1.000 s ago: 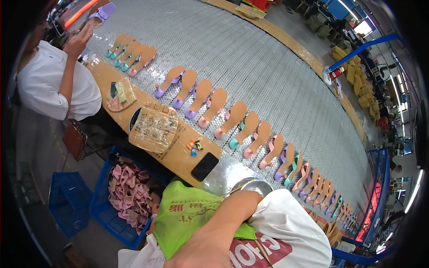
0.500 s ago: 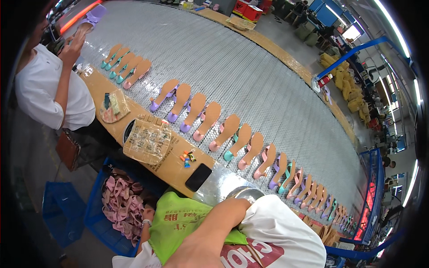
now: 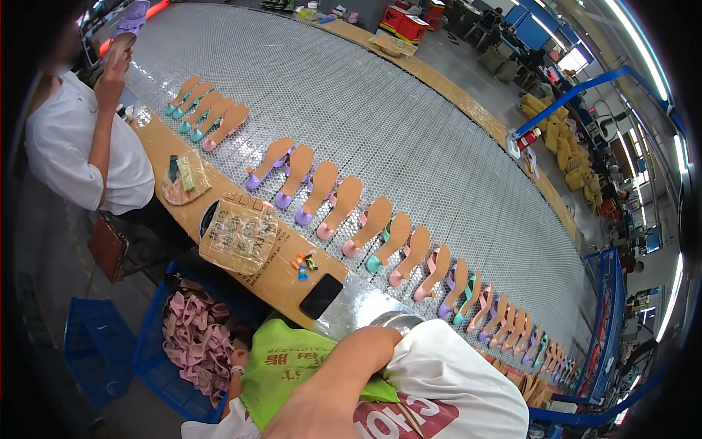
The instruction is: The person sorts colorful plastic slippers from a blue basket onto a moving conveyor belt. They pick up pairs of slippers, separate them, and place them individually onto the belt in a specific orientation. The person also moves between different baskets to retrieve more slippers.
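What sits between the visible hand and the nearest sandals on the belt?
A round metal container sits just ahead of the hand, whose fingers white cloth hides. Past it, only bare mesh belt before the pink-strapped sandal.

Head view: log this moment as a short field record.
setting: wide mesh conveyor with a wooden edge
on conveyor: row of high-heeled shoes, soles up
own arm: forearm over white cloth and green bag; hand hidden
on edge: dark phone, plastic-wrapped box
nearby: co-worker in white shirt holding up a purple shoe
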Action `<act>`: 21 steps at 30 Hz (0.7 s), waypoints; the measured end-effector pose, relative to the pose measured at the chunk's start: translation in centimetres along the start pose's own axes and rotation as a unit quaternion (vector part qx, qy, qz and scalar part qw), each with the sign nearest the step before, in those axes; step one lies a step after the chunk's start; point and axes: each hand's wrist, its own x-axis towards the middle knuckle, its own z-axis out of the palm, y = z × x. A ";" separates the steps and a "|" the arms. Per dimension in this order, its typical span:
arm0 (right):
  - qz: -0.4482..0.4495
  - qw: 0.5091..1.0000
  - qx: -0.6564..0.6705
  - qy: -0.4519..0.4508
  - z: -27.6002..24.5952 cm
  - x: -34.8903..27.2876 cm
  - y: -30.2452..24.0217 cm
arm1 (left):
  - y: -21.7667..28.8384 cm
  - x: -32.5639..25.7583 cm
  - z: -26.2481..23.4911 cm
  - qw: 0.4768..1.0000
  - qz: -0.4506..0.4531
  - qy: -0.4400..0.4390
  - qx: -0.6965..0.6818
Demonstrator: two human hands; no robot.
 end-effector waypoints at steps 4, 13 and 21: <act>0.005 1.000 -0.009 0.001 -0.6 0.4 0.1 | 1.1 0.5 0.3 1.000 0.010 -0.007 0.004; 0.001 1.000 -0.011 0.001 -2.3 1.3 1.0 | 2.1 1.1 -1.2 1.000 0.013 -0.008 0.011; -0.008 1.000 -0.025 0.001 -3.4 2.0 1.6 | 1.6 2.1 -1.5 1.000 0.024 -0.007 0.013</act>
